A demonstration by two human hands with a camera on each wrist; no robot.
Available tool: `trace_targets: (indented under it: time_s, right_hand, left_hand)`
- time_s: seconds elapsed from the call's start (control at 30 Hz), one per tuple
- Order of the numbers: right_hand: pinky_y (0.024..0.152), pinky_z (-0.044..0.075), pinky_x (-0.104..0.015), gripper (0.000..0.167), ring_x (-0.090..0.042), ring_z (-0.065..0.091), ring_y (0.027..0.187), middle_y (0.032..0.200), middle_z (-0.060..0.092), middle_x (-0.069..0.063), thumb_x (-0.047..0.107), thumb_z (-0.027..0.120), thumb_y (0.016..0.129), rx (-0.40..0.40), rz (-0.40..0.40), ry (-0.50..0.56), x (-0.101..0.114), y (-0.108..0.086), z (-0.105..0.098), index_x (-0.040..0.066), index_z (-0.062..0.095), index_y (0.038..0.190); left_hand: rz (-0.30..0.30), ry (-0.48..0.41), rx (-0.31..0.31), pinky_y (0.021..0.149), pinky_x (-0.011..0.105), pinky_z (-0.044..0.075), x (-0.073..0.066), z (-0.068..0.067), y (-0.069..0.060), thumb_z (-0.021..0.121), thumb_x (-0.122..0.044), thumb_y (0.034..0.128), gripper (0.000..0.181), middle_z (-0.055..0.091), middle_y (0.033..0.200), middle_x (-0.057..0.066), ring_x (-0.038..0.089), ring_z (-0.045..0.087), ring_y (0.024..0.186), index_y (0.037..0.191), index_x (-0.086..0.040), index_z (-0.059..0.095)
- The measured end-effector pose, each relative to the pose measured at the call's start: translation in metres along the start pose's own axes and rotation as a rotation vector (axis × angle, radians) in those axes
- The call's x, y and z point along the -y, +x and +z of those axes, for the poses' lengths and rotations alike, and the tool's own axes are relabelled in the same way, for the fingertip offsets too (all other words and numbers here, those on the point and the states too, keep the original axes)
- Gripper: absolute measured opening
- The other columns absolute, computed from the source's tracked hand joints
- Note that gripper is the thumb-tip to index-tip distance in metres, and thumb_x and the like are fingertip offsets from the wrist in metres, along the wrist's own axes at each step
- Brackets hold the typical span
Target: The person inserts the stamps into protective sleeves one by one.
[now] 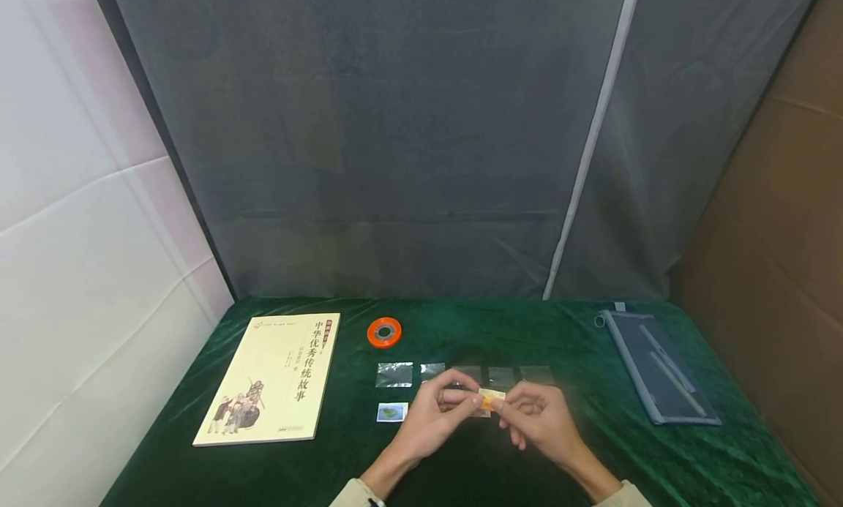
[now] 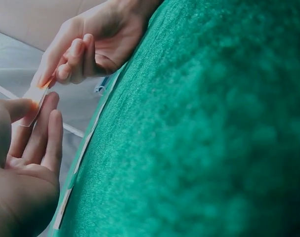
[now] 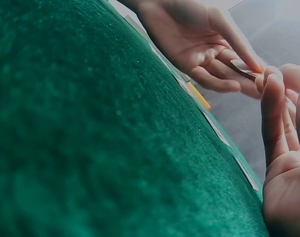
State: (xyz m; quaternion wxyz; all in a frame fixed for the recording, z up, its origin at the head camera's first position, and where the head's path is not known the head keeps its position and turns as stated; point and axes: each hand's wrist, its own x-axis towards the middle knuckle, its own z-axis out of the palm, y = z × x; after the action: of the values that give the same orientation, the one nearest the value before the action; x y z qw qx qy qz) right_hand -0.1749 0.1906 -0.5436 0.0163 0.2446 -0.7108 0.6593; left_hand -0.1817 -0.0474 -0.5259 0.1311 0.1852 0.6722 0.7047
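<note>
Both hands pinch one small orange-and-white stamp-like paper between thumbs and fingers, above the green cloth. The left hand has its left side, the right hand its right side. In the left wrist view the left hand and the right hand meet at the paper, which is tilted. The right wrist view shows the left hand and right hand on the paper. Another small paper, partly hidden, lies beneath them. Left of the hands lies a blue-green picture stamp.
Several clear sleeves lie in a row behind the hands. An orange ring-shaped roll sits farther back. A cream book lies on the left, a blue zip pouch on the right. Cloth walls stand around the green table cloth.
</note>
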Motion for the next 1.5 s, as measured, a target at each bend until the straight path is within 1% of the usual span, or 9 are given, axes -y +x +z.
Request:
trace_targets:
  time_s: [0.07,0.17,0.23,0.3,0.53,0.8,0.97,1.07,1.5]
  right_hand:
    - [0.036,0.052,-0.032,0.014,-0.009,0.063,0.045,0.073,0.075,-0.013,-0.002,0.071,0.101,-0.001,-0.008,-0.004,0.0,0.0002,0.0001,0.005,0.072,0.09]
    - [0.037,0.052,-0.031,0.011,-0.008,0.064,0.047,0.075,0.075,-0.013,-0.002,0.071,0.102,-0.006,-0.012,-0.002,-0.0004,0.0003,-0.0002,0.005,0.072,0.093]
    - [0.037,0.053,-0.032,0.009,-0.007,0.065,0.048,0.076,0.075,-0.014,-0.003,0.069,0.102,-0.012,-0.012,0.01,-0.0008,0.0002,-0.0006,0.004,0.072,0.097]
    - [0.037,0.053,-0.033,0.007,-0.006,0.065,0.05,0.077,0.075,-0.015,-0.004,0.068,0.102,-0.018,-0.012,0.024,-0.0011,0.0001,-0.0012,0.002,0.071,0.101]
    - [0.038,0.053,-0.034,0.007,-0.006,0.066,0.05,0.077,0.075,-0.015,-0.003,0.067,0.103,-0.018,-0.006,0.027,-0.0006,0.0002,-0.0016,0.002,0.072,0.101]
    - [0.036,0.052,-0.033,0.009,-0.006,0.065,0.048,0.076,0.075,-0.016,-0.005,0.067,0.102,0.004,-0.021,0.03,-0.001,0.0003,-0.0014,0.002,0.073,0.1]
    - [0.036,0.051,-0.031,0.01,-0.008,0.064,0.047,0.076,0.075,-0.014,-0.004,0.067,0.103,0.014,-0.024,0.011,-0.0011,0.0003,-0.0017,0.003,0.074,0.1]
    - [0.036,0.051,-0.031,0.011,-0.008,0.064,0.047,0.075,0.075,-0.013,-0.004,0.067,0.103,0.017,-0.025,0.005,-0.0009,0.0004,-0.0018,0.004,0.074,0.1]
    - [0.035,0.051,-0.031,0.013,-0.008,0.063,0.046,0.075,0.075,-0.014,-0.005,0.066,0.103,0.032,-0.034,0.012,-0.0011,0.0002,-0.0017,0.003,0.074,0.098]
  left_hand:
    - [0.009,0.023,-0.011,0.092,0.027,0.063,0.0004,0.0004,0.0004,0.073,-0.018,0.1046,0.023,0.083,0.112,0.016,0.038,0.08,0.109,0.121,-0.003,0.067]
    - [0.031,0.05,-0.049,0.093,0.028,0.063,0.0018,0.0006,0.0013,0.076,-0.017,0.1032,0.018,0.083,0.113,0.013,0.028,0.08,0.109,0.116,-0.007,0.07]
    - [0.04,0.055,-0.081,0.095,0.03,0.064,0.0028,0.0004,0.002,0.077,-0.017,0.1022,0.017,0.081,0.114,0.012,0.021,0.079,0.108,0.115,-0.008,0.072]
    - [0.047,0.051,-0.102,0.096,0.031,0.064,0.0034,0.0002,0.0025,0.078,-0.017,0.1016,0.017,0.078,0.115,0.013,0.018,0.078,0.107,0.115,-0.008,0.073]
    - [0.033,0.001,-0.112,0.091,0.036,0.067,0.003,0.0011,0.0024,0.079,-0.015,0.1003,0.02,0.077,0.113,0.016,0.02,0.079,0.101,0.116,-0.006,0.073]
    - [0.024,0.011,-0.126,0.088,0.032,0.067,0.0012,0.0042,0.002,0.081,-0.015,0.0987,0.019,0.078,0.108,0.014,0.015,0.079,0.098,0.114,-0.006,0.075]
    - [0.017,-0.023,-0.121,0.089,0.039,0.067,0.0014,0.0053,0.0018,0.081,-0.013,0.0987,0.02,0.078,0.109,0.016,0.016,0.08,0.099,0.115,-0.004,0.073]
    - [0.015,-0.032,-0.121,0.09,0.041,0.067,0.0018,0.0058,0.0021,0.081,-0.013,0.0985,0.021,0.079,0.109,0.016,0.017,0.08,0.099,0.115,-0.003,0.073]
    - [0.003,0.001,-0.144,0.086,0.033,0.067,0.003,0.0066,0.0018,0.082,-0.016,0.0983,0.021,0.079,0.107,0.013,0.017,0.08,0.098,0.114,-0.005,0.074]
